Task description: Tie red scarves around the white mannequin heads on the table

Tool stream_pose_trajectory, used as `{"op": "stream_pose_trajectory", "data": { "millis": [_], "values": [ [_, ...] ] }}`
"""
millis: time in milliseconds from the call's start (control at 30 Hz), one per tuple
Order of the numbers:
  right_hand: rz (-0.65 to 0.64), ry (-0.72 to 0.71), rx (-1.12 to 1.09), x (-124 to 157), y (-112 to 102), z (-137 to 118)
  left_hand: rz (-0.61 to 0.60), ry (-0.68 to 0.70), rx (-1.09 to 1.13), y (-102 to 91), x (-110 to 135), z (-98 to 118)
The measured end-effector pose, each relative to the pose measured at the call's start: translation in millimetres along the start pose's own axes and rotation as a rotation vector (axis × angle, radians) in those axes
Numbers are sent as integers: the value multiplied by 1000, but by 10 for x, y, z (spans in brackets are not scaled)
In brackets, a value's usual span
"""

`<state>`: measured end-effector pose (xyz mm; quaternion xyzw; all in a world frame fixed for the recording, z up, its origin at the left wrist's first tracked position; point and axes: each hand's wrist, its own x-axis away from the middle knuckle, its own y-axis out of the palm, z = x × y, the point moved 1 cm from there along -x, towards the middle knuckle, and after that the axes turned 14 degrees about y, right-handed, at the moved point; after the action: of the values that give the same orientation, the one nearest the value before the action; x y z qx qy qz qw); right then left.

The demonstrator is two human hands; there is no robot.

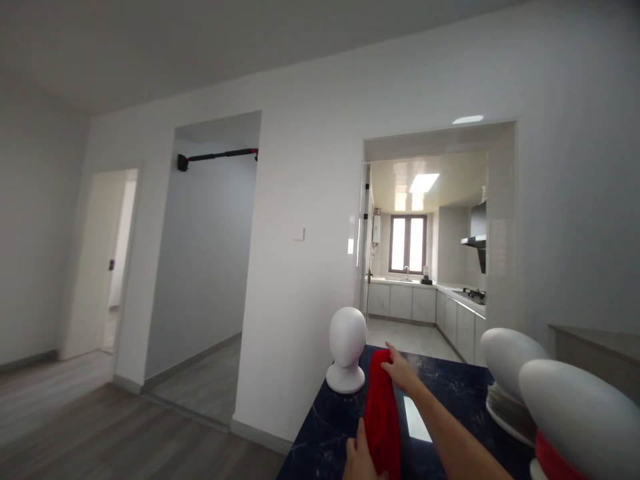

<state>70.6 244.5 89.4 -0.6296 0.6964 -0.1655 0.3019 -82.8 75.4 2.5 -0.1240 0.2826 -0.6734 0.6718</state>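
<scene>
A long red scarf, gathered in lengthwise folds, stretches over the dark blue marbled tabletop. My right hand grips its far end, thumb on the fabric and index finger stretched past the edge. At the near left side, my left hand is closed about the scarf's edge; the bottom of the frame cuts off part of this hand. Just left of the scarf's far end stands a bare white foam mannequin head, upright on its round base.
To the right are two more white heads, one with a grey wrap round its neck, the nearer with a red wrap. Beyond the table a doorway opens on a kitchen. A black bar spans an opening at left.
</scene>
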Motion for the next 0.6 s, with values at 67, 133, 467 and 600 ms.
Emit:
{"op": "stream_pose_trajectory", "data": {
  "millis": [67,133,467,600],
  "values": [
    [-63,29,100,103,164,184,-15,-35,-218,88,-32,-66],
    [-94,44,177,269,343,379,-56,-22,-289,176,-45,-124],
    [256,-282,303,1225,-540,230,4,97,-506,336,52,9],
    [690,-299,300,1303,-2147,250,66,205,-542,311,13,27]
  ]
}}
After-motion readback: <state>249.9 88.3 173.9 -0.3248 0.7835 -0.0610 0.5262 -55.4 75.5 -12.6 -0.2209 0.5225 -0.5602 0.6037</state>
